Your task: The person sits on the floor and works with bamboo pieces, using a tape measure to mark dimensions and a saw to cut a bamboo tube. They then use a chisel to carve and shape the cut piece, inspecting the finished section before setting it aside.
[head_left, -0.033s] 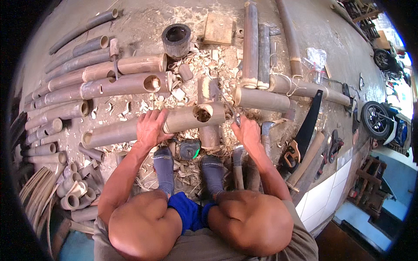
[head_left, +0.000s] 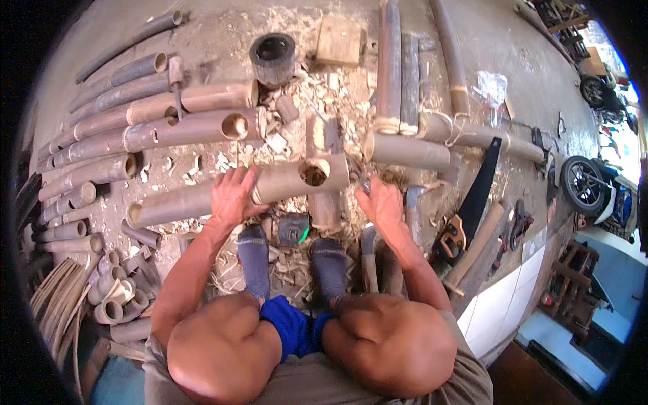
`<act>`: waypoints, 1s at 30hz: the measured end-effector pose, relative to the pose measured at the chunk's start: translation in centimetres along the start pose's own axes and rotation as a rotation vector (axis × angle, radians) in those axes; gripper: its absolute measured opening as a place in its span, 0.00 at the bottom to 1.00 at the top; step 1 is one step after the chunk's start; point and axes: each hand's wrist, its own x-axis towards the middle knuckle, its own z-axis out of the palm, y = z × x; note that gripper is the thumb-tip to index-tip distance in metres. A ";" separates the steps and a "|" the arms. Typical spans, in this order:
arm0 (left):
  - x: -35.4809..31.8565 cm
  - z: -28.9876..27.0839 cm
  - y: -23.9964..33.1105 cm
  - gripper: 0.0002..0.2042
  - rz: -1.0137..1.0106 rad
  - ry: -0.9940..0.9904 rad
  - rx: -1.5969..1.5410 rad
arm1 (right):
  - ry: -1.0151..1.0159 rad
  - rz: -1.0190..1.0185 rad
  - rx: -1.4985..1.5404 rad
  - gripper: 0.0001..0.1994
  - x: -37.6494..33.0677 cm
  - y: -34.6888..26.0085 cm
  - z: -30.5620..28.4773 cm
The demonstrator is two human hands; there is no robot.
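Note:
A length of bamboo tube (head_left: 290, 181) lies crosswise before my feet, with a round hole cut in its side near the right end. My left hand (head_left: 233, 196) grips it from above, left of the joint ring. At its right end my right hand (head_left: 381, 206) is closed round a narrow metal tool (head_left: 363, 181), its tip close to the tube's edge; which kind of tool I cannot tell. Beneath the tube's holed end is another bamboo piece (head_left: 327, 210), pointing away from me. A dark tape measure (head_left: 293, 229) with a green edge lies between my feet.
Bamboo tubes (head_left: 162, 133) lie in rows at the left, one with a mallet-like tool (head_left: 176, 74) on it. Wood shavings (head_left: 310, 94) cover the floor ahead. A handsaw (head_left: 479, 196) and pliers-like tools (head_left: 520, 226) lie at the right. A dark hollow cylinder (head_left: 273, 61) stands farther off.
My right hand and its tool have shifted slightly to the left, toward the tube's end. My left hand and the tube stay nearly where they were.

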 end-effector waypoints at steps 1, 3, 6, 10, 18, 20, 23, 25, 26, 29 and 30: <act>-0.9 0.4 0.0 0.50 -0.018 -0.013 0.001 | 0.030 -0.034 0.076 0.11 -0.2 -2.5 -1.0; -1.4 0.5 0.2 0.49 -0.022 0.021 0.022 | 0.133 -0.114 0.219 0.12 1.1 -7.5 -4.9; -1.5 0.9 0.2 0.49 0.014 0.086 0.022 | 0.063 -0.074 0.051 0.13 0.9 -5.1 -2.6; -0.1 0.1 0.4 0.50 0.001 0.009 0.013 | -0.093 0.058 -0.044 0.14 2.1 -1.8 -0.9; 1.6 -2.1 -2.9 0.49 0.019 -0.278 -0.158 | 0.121 -0.178 0.148 0.11 0.7 -5.5 -3.3; 2.1 -3.5 -2.3 0.49 -0.004 -0.317 -0.193 | 0.198 -0.262 0.177 0.11 1.3 -6.6 -4.2; 1.6 -2.5 -2.8 0.50 0.025 -0.253 -0.203 | 0.194 -0.284 0.091 0.11 1.7 -4.5 -2.8; 1.9 -1.8 -2.8 0.51 0.048 -0.232 -0.183 | -0.048 0.005 -0.077 0.11 1.8 0.6 0.3; 2.0 -1.9 -2.7 0.51 0.048 -0.227 -0.170 | -0.087 0.049 -0.092 0.12 2.3 0.8 0.6; 1.8 -2.2 -2.8 0.52 0.003 -0.295 -0.153 | -0.010 -0.035 0.053 0.13 1.4 -0.9 -0.3; 1.3 -1.5 -3.6 0.51 -0.009 -0.278 -0.175 | 0.055 -0.132 0.169 0.13 1.1 -2.9 -1.6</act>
